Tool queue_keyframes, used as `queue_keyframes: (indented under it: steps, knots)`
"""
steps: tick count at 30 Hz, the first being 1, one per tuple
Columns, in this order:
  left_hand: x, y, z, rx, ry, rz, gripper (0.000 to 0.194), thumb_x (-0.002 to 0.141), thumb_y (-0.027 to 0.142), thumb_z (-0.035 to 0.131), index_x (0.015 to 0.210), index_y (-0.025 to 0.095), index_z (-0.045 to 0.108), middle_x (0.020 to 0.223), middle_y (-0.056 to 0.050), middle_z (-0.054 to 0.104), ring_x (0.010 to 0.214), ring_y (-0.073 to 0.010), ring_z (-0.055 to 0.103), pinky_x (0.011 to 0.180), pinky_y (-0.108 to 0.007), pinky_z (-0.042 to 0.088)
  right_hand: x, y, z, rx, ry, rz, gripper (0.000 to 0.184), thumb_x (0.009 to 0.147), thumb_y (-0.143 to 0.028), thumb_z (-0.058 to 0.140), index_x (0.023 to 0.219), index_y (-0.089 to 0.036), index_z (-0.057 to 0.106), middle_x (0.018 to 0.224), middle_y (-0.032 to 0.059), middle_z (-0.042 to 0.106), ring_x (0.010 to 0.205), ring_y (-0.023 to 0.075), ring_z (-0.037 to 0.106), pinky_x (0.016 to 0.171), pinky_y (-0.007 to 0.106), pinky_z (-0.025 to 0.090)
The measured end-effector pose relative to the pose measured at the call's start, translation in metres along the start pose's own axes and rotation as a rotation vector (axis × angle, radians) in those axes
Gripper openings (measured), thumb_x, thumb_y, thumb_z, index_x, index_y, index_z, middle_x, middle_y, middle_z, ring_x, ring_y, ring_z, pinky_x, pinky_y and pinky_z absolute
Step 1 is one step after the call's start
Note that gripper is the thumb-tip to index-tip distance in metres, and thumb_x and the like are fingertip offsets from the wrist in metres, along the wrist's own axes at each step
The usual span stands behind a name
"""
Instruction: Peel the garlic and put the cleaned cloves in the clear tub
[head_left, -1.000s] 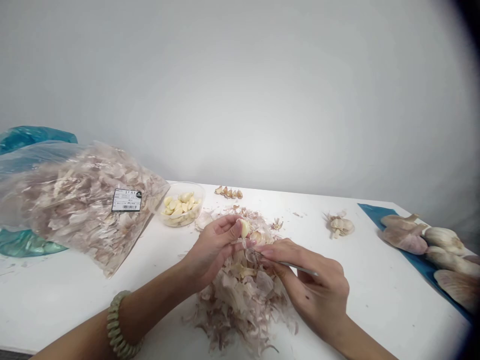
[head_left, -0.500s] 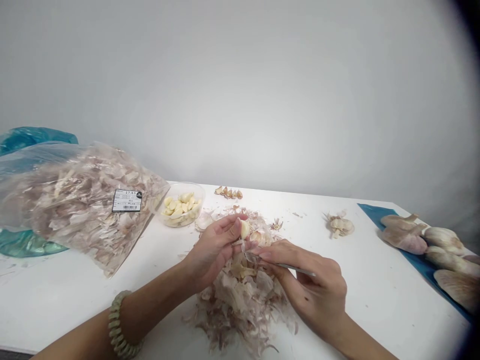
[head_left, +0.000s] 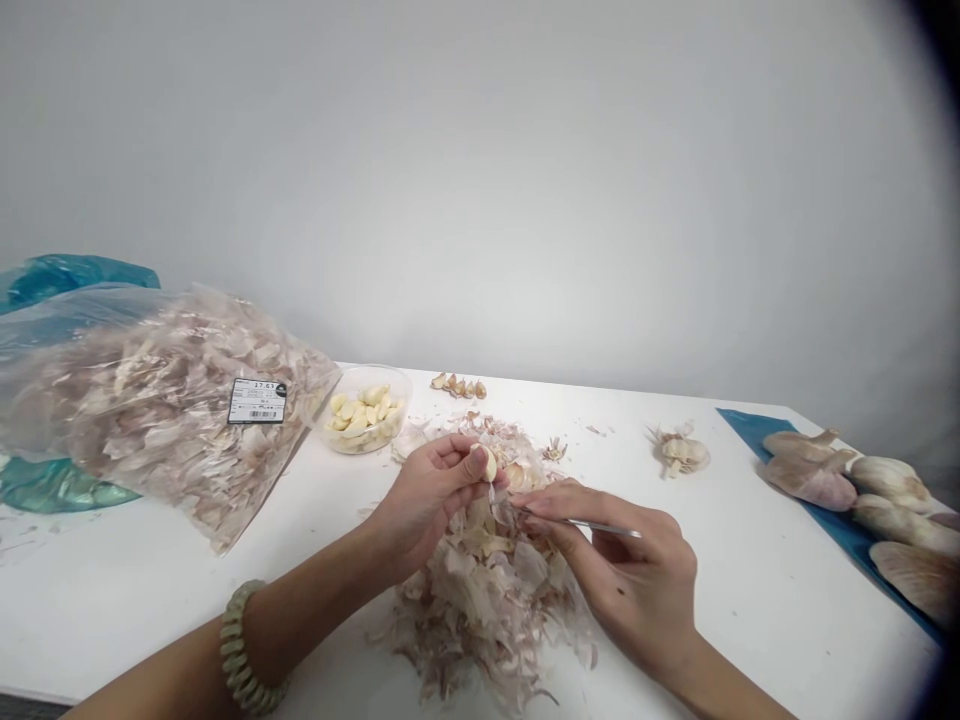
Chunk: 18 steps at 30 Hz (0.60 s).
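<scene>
My left hand pinches a pale, peeled-looking garlic clove between thumb and fingers, a thin strip of skin hanging below it. Close by on the right, my right hand is closed around a slim metal tool. Its handle sticks out over the knuckles, while its tip is hidden at the fingers, so I cannot tell its exact kind. Beneath both hands spreads a heap of garlic skins. Behind the left hand, a clear round tub holds several peeled cloves.
At the left lies a large clear bag of garlic skins with a white label, on blue-green plastic. Several unpeeled cloves line the back edge. A garlic bulb sits right of centre; more bulbs rest on a blue sheet.
The clove has turned slightly in my left fingers and sits a little lower. My right hand has shifted slightly, with the tool's handle showing a bit further right.
</scene>
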<state>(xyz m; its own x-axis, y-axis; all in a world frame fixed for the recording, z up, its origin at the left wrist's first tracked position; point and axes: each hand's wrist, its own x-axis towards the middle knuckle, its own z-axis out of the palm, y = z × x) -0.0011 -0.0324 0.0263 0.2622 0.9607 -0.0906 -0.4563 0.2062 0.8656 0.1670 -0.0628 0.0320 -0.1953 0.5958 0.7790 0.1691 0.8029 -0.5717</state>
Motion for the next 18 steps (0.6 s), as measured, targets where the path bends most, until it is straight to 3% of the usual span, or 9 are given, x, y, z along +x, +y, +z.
queue_keyframes:
  steps: [13, 18]
  knots:
    - [0.0004, 0.0001, -0.0013, 0.022, 0.095, 0.025, 0.029, 0.067, 0.031, 0.076, 0.075, 0.015, 0.053, 0.066, 0.004, 0.054, 0.063, -0.0083, 0.059, 0.064, -0.02, 0.05, -0.004, 0.0025, 0.0002, 0.031, 0.015, 0.123, 0.024, 0.076, -0.003, 0.062, 0.087, -0.024, 0.069, 0.083, -0.0006, 0.074, 0.075, 0.0145, 0.07, 0.063, 0.023, 0.059]
    - [0.001, 0.0, 0.0001, 0.036, 0.064, 0.014, 0.027, 0.069, 0.03, 0.075, 0.082, 0.013, 0.058, 0.068, 0.004, 0.055, 0.06, -0.0061, 0.057, 0.062, -0.018, 0.05, -0.0013, 0.0025, -0.0008, 0.051, 0.155, 0.183, 0.018, 0.075, -0.009, 0.065, 0.083, -0.023, 0.071, 0.08, 0.0006, 0.074, 0.073, 0.0158, 0.07, 0.065, 0.025, 0.06]
